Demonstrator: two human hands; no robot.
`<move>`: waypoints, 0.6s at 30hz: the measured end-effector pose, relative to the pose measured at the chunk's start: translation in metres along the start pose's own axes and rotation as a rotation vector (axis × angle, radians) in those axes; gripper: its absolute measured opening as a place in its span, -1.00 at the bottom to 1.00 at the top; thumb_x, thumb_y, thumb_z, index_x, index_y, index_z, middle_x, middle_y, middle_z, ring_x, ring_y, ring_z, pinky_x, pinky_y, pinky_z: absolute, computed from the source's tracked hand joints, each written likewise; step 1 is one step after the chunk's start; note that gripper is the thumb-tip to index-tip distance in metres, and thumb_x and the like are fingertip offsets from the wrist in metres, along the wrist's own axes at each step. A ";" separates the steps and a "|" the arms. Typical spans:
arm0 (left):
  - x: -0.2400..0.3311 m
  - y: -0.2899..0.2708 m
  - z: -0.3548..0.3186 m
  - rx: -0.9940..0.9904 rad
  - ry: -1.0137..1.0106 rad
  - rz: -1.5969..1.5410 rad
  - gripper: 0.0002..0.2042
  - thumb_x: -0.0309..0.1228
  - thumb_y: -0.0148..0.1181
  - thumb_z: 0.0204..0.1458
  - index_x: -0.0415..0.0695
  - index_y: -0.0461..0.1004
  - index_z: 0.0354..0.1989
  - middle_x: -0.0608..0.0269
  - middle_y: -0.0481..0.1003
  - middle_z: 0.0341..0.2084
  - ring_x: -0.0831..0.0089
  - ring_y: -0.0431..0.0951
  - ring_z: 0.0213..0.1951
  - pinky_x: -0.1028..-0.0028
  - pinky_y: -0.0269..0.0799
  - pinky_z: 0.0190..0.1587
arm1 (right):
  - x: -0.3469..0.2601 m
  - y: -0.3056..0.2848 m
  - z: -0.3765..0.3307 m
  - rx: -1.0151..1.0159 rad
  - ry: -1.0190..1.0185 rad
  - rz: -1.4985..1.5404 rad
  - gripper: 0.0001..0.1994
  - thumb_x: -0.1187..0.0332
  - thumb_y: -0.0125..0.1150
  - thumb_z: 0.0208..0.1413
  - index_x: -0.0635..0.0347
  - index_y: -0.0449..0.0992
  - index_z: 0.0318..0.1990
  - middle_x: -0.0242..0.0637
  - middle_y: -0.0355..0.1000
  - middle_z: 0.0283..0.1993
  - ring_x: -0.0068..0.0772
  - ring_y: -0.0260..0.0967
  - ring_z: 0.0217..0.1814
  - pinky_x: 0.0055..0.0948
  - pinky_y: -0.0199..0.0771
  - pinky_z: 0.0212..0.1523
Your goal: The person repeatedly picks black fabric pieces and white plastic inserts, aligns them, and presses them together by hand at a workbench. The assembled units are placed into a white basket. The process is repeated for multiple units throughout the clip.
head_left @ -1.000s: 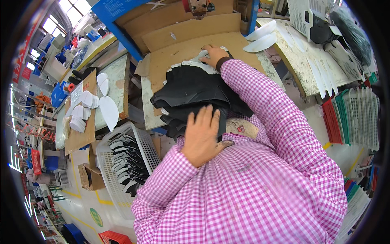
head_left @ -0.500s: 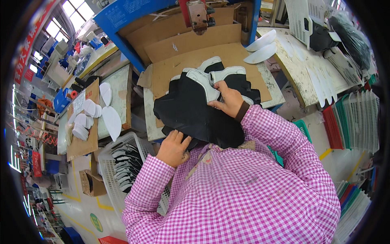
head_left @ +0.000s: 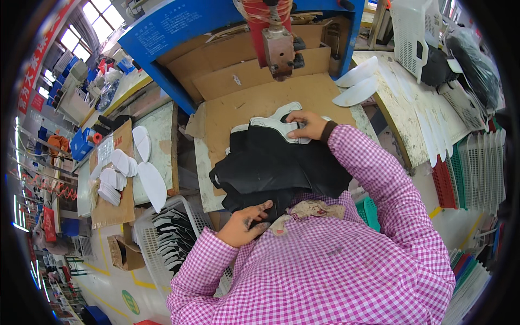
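Black shoe uppers (head_left: 271,165) with white edging lie in a loose pile in front of me, spread over the front of the cardboard-covered worktable (head_left: 238,110). My right hand (head_left: 310,127) pinches the white edge of the top upper between thumb and fingers, at the pile's far side. At the near edge, close to my body, my left hand (head_left: 246,225) grips the lower black flap, thumb and forefinger on either side; the other fingers are partly hidden. More white edging (head_left: 287,110) shows from pieces beneath.
A red machine head with a metal block (head_left: 280,51) hangs over the table inside a blue frame (head_left: 162,32). A white basket (head_left: 149,230) of stacked black-and-white pieces stands at lower left. White cut pieces (head_left: 151,184) lie left; others (head_left: 355,92) lie right.
My view has shifted, so the machine head appears lower. The black upper now lies wider and covers more of the pieces below. Both hands keep hold at its far and near edges.
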State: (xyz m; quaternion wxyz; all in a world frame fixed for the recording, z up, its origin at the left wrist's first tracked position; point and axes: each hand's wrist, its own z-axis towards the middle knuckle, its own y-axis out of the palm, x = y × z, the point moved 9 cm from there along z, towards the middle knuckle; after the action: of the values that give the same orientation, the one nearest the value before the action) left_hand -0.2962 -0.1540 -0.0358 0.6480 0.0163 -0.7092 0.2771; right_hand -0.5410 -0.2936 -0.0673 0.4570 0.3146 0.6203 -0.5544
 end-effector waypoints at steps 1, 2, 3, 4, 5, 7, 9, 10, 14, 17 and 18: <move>0.000 -0.010 0.004 0.020 0.019 -0.072 -0.49 -0.58 0.17 -0.04 -0.24 0.27 0.16 0.02 0.26 0.17 0.19 0.38 0.10 0.37 0.33 0.09 | 0.000 -0.004 -0.002 -0.019 0.060 0.219 -0.59 0.38 0.39 -0.12 0.26 0.39 -0.10 -0.32 0.46 -0.18 -0.51 0.37 -0.14 -0.50 0.35 -0.11; -0.017 -0.008 0.000 -0.031 -0.177 -0.281 -0.51 -0.57 0.14 -0.03 -0.23 0.29 0.15 0.05 0.27 0.17 0.20 0.27 0.19 0.33 0.20 0.18 | -0.011 -0.006 -0.005 -0.057 0.030 0.383 -0.67 0.46 0.33 -0.06 0.24 0.40 -0.12 -0.38 0.46 -0.19 -0.61 0.36 -0.16 -0.58 0.35 -0.12; -0.026 -0.011 0.003 -0.019 -0.245 -0.300 -0.50 -0.57 0.16 -0.04 -0.24 0.28 0.15 0.04 0.28 0.16 0.20 0.28 0.18 0.33 0.21 0.18 | -0.025 -0.010 -0.009 -0.081 -0.019 0.502 -0.67 0.46 0.33 -0.05 0.24 0.40 -0.11 -0.37 0.45 -0.17 -0.61 0.36 -0.15 -0.57 0.35 -0.11; -0.032 -0.011 0.006 -0.003 -0.272 -0.316 -0.49 -0.58 0.18 -0.05 -0.24 0.27 0.15 0.03 0.29 0.15 0.20 0.30 0.16 0.33 0.21 0.19 | -0.031 -0.011 -0.012 -0.081 0.034 0.527 -0.65 0.46 0.32 -0.04 0.25 0.38 -0.08 -0.39 0.42 -0.15 -0.62 0.35 -0.12 -0.61 0.34 -0.08; -0.035 -0.011 0.006 0.011 -0.300 -0.334 -0.48 -0.58 0.20 -0.06 -0.24 0.26 0.15 0.02 0.30 0.14 0.20 0.31 0.15 0.33 0.21 0.19 | -0.046 -0.008 -0.014 -0.121 -0.014 0.599 -0.64 0.46 0.30 -0.02 0.26 0.36 -0.05 -0.41 0.39 -0.13 -0.63 0.33 -0.08 -0.64 0.32 -0.04; -0.031 -0.018 0.033 0.322 -0.041 -0.593 -0.49 -0.54 0.19 -0.01 -0.26 0.22 0.16 0.11 0.34 0.06 0.18 0.32 0.12 0.22 0.22 0.19 | -0.051 -0.002 -0.011 -0.084 0.072 0.506 -0.60 0.42 0.32 -0.03 0.28 0.36 -0.02 -0.36 0.41 -0.11 -0.60 0.33 -0.05 -0.60 0.32 -0.02; -0.051 -0.017 0.045 0.531 -0.171 -0.799 -0.54 -0.55 0.18 0.00 -0.25 0.26 0.12 0.11 0.37 0.01 0.21 0.35 0.08 0.19 0.26 0.16 | -0.062 0.000 -0.005 -0.062 0.018 0.253 -0.59 0.39 0.33 -0.03 0.30 0.38 -0.03 -0.32 0.42 -0.11 -0.54 0.34 -0.04 -0.53 0.31 0.00; -0.043 -0.018 0.053 0.586 -0.050 -0.976 -0.58 -0.56 0.17 0.01 -0.24 0.29 0.09 0.10 0.38 -0.01 0.23 0.37 0.05 0.19 0.29 0.13 | -0.066 -0.002 -0.002 -0.031 -0.019 0.025 -0.59 0.34 0.32 -0.03 0.31 0.39 -0.03 -0.27 0.44 -0.12 -0.43 0.36 -0.04 -0.45 0.30 0.02; -0.012 -0.028 0.065 0.712 0.019 -1.257 -0.70 -0.55 0.08 0.07 -0.15 0.35 0.01 0.12 0.42 -0.07 0.25 0.47 -0.05 0.23 0.47 -0.06 | -0.080 -0.017 0.008 0.127 -0.104 -0.363 -0.56 0.24 0.31 -0.04 0.28 0.41 -0.04 -0.05 0.46 -0.17 -0.15 0.43 -0.11 -0.35 0.38 -0.08; -0.014 -0.046 0.074 0.865 -0.199 -1.149 -0.80 -0.58 0.08 0.03 -0.21 0.41 -0.14 0.07 0.51 -0.26 0.21 0.57 -0.28 0.31 0.57 -0.28 | -0.090 -0.024 0.010 0.154 -0.152 -0.578 -0.53 0.17 0.30 -0.03 0.26 0.41 -0.01 -0.02 0.47 -0.16 -0.08 0.45 -0.13 -0.29 0.41 -0.11; -0.015 -0.054 0.077 0.872 -0.195 -1.223 -0.82 -0.59 0.09 0.02 -0.25 0.42 -0.18 0.06 0.52 -0.30 0.21 0.59 -0.33 0.31 0.58 -0.32 | -0.093 -0.030 0.007 0.160 -0.183 -0.567 -0.52 0.15 0.29 -0.02 0.26 0.41 0.00 -0.02 0.47 -0.15 -0.08 0.45 -0.12 -0.28 0.41 -0.11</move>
State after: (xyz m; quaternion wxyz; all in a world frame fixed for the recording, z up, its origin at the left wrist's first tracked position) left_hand -0.3428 -0.2366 -0.0304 0.5553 0.6862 -0.4540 0.1209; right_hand -0.5309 -0.2958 0.0300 0.3120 0.1129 0.5942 -0.7327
